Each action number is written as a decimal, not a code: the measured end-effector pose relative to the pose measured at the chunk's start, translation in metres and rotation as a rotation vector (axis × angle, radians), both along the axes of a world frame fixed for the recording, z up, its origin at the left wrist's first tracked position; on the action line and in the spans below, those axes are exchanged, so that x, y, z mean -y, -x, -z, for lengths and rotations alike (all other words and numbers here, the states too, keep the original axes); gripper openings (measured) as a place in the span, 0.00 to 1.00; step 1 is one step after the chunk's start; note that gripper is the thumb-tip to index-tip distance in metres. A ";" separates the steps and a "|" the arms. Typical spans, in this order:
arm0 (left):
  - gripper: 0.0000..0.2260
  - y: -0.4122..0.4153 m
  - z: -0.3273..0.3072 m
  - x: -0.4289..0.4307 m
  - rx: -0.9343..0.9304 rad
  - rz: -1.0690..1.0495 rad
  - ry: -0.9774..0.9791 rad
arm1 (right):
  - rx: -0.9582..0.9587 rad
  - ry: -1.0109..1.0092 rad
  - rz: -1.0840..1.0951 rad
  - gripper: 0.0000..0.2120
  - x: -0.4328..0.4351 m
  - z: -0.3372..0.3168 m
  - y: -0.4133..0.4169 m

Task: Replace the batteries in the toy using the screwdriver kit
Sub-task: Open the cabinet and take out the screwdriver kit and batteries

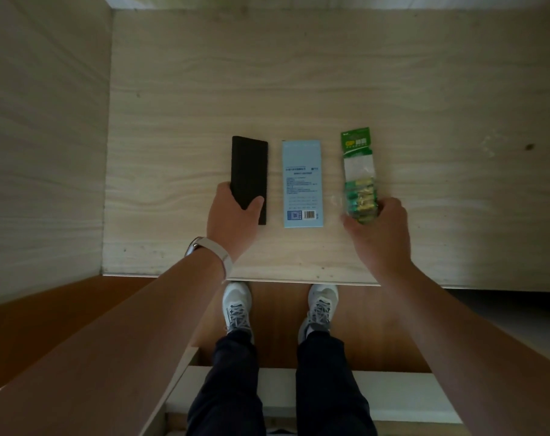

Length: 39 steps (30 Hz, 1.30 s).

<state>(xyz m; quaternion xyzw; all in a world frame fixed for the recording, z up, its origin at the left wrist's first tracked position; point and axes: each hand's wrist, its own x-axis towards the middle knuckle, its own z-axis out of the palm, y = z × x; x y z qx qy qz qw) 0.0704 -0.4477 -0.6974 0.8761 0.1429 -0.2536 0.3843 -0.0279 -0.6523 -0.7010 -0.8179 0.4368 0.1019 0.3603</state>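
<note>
while the left hand (232, 215) grips the black case (250, 171) at frame centre, the right hand (377, 228) clutches the battery pack (358, 171); a blue box (302, 184) lies between.

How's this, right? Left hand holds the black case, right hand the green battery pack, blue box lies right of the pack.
No: the head view shows the blue box left of the green battery pack, between it and the black case. The left hand holds the case, the right hand the pack, as stated.
</note>
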 end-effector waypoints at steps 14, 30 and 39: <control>0.13 0.009 -0.007 -0.002 -0.011 -0.128 0.212 | 0.067 -0.143 0.050 0.15 -0.001 0.003 0.000; 0.14 0.009 -0.010 -0.012 -0.006 -0.179 0.297 | 0.190 -0.243 -0.015 0.10 -0.051 -0.019 -0.028; 0.14 0.008 -0.009 -0.024 -0.003 -0.152 0.321 | 0.110 -0.162 -0.062 0.12 -0.065 -0.009 -0.028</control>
